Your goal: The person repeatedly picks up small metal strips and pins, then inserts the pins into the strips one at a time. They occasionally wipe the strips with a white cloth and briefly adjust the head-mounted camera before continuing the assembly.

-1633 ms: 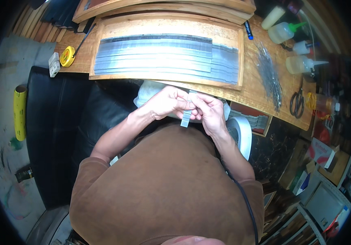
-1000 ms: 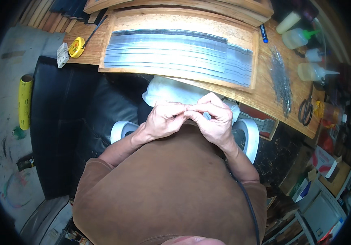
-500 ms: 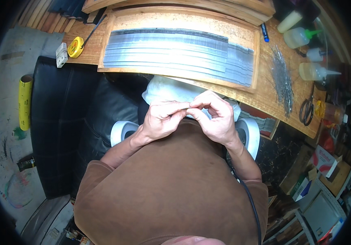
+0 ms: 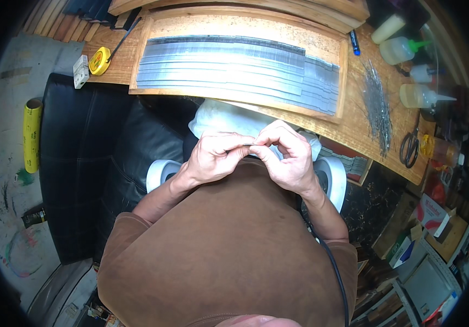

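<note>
Close in front of my chest, my left hand (image 4: 218, 155) and my right hand (image 4: 286, 152) meet fingertip to fingertip. Both are pinched around something small and thin, mostly covered by the fingers; its kind cannot be made out. Just beyond the hands lies a white plastic bag or cloth (image 4: 218, 120). Farther off, a shallow wooden tray (image 4: 345, 82) on the bench holds overlapping rows of thin grey metallic strips (image 4: 223, 68). A pile of fine dark wires or thin strips (image 4: 376, 109) rests on the bench to the tray's right.
Scissors (image 4: 409, 148), a blue marker (image 4: 354, 43) and squeeze bottles (image 4: 397, 50) are on the bench at right. A yellow tape measure (image 4: 100, 61) sits at its left end. A black leather seat (image 4: 76, 163) stands left; a dark cable (image 4: 335, 267) runs down my right side.
The view has shifted very slightly. Both hands keep the same pinch at nearly the same place, and nothing on the bench has moved.
</note>
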`<state>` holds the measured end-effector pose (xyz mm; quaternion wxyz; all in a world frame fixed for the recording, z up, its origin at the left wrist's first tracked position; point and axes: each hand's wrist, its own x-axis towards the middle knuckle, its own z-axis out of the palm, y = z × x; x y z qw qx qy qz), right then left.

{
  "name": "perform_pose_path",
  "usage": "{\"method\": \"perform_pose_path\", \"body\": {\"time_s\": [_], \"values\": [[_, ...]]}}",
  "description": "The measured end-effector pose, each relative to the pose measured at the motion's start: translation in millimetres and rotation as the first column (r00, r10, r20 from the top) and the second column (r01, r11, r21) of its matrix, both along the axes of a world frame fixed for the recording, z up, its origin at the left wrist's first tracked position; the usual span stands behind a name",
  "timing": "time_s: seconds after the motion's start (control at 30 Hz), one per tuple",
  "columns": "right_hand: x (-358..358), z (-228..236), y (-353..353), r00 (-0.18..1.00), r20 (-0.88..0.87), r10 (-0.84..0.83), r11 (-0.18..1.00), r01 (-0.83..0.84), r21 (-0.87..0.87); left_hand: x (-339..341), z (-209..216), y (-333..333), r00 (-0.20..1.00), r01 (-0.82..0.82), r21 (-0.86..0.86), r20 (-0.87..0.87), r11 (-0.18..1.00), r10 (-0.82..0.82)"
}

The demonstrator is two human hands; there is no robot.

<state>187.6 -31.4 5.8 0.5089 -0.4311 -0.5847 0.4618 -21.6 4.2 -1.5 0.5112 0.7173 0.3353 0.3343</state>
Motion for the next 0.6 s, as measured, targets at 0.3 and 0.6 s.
{"method": "perform_pose_path", "body": {"time_s": [0.3, 0.6], "values": [[-0.2, -0.3, -0.2, 1.000, -0.013, 0.005, 1.000, -0.005, 0.013, -0.8, -0.1, 0.8, 1.000, 0.007, -0.002, 0.013, 1.000, -0.007], [3.4, 2.6, 1.8, 0.998, 0.043, 0.040, 0.997, -0.043, 0.058, 2.2, -12.8, -1.8, 0.997, -0.026, 0.074, 0.072, 0.997, 0.020]]}}
